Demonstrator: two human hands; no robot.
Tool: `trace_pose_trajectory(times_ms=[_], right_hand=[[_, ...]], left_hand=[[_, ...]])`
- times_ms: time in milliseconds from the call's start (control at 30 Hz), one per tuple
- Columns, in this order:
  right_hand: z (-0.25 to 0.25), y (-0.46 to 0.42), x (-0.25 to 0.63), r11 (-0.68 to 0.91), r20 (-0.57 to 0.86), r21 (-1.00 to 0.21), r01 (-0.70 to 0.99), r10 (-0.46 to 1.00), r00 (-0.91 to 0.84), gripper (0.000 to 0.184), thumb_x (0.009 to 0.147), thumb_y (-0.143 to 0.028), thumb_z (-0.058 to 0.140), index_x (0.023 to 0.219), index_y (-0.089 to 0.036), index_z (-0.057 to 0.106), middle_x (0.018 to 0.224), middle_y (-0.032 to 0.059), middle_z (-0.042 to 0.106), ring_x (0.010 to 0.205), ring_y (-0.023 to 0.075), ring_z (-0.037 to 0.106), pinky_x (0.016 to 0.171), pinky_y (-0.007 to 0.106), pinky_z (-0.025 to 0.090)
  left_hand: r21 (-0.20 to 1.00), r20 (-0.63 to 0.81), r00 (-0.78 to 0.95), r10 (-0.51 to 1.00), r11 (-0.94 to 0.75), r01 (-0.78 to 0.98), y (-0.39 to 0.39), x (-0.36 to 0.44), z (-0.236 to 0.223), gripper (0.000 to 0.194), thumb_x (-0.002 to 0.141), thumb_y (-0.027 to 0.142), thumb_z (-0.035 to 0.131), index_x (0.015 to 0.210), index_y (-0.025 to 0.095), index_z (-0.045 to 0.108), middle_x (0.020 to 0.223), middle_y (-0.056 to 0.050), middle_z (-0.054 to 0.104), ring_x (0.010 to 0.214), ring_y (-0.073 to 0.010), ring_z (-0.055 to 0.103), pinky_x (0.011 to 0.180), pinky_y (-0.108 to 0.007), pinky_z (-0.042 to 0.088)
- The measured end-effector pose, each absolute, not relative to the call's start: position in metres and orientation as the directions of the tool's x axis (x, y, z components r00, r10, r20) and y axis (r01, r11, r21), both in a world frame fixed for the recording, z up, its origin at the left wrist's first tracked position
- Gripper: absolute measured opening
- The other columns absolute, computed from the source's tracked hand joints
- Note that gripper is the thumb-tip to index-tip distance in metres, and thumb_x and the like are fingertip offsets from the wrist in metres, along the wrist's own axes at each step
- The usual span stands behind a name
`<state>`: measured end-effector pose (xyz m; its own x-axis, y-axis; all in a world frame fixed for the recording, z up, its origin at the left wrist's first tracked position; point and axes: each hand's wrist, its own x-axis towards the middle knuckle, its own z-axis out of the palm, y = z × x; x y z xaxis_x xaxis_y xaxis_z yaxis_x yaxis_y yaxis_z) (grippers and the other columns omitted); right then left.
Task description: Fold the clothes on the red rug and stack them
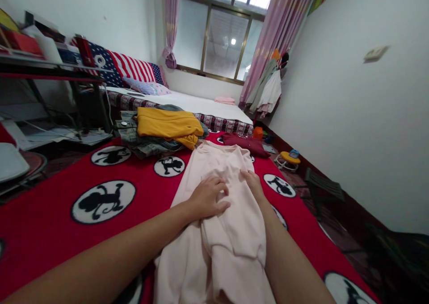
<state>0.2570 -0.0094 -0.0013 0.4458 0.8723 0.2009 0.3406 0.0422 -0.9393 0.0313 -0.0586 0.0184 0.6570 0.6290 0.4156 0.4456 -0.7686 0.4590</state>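
A pale pink long garment lies lengthwise in front of me, its sides folded inward and the near part wrinkled. My left hand rests on its middle, fingers apart and lightly bent, with a gap between thumb and forefinger. At the garment's right edge, my right hand touches the cloth with fingers stretched forward; part of them is hidden. Beneath the garment spreads a red blanket with round black-and-white monkey figures.
A folded mustard-yellow garment lies on denim clothes at the far left of the blanket. Folded dark red clothing lies beyond the pink garment. A bed, a cluttered desk and a folding stool stand around.
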Motion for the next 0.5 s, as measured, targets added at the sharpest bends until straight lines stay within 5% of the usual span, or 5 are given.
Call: trace_pose_trajectory(times_ms=[100, 267, 500], right_hand=[[0.006, 0.007, 0.258, -0.014, 0.181, -0.937, 0.349, 0.835, 0.52, 0.044, 0.062, -0.036, 0.066, 0.097, -0.01, 0.068, 0.079, 0.0092, 0.07, 0.076, 0.0253, 0.066, 0.065, 0.032, 0.052], [0.032, 0.047, 0.269, -0.01, 0.358, -0.832, 0.555, 0.755, 0.55, 0.084, 0.065, -0.034, 0.069, 0.142, -0.015, 0.042, 0.113, 0.0136, 0.066, 0.097, 0.0262, 0.064, 0.082, 0.036, 0.051], [0.057, 0.089, 0.287, 0.033, 0.485, -0.541, 0.84, 0.829, 0.279, 0.051, 0.068, -0.015, 0.062, 0.119, -0.015, 0.067, 0.111, 0.0127, 0.069, 0.097, 0.0235, 0.065, 0.089, 0.034, 0.049]], left_hand=[[0.461, 0.422, 0.654, 0.628, -0.77, 0.442, -0.061, 0.031, 0.016, 0.026, 0.072, 0.032, 0.072, 0.094, 0.021, 0.065, 0.12, -0.007, 0.06, 0.116, -0.0262, 0.053, 0.104, -0.042, 0.039], [0.472, 0.417, 0.657, 0.628, -0.768, 0.434, -0.064, 0.031, 0.017, 0.026, 0.072, 0.034, 0.071, 0.095, 0.023, 0.063, 0.124, -0.006, 0.059, 0.118, -0.0262, 0.051, 0.103, -0.044, 0.038], [0.488, 0.396, 0.688, 0.608, -0.774, 0.403, -0.063, 0.031, 0.019, 0.026, 0.073, 0.033, 0.07, 0.095, 0.023, 0.062, 0.125, -0.005, 0.06, 0.119, -0.0265, 0.052, 0.104, -0.045, 0.038]])
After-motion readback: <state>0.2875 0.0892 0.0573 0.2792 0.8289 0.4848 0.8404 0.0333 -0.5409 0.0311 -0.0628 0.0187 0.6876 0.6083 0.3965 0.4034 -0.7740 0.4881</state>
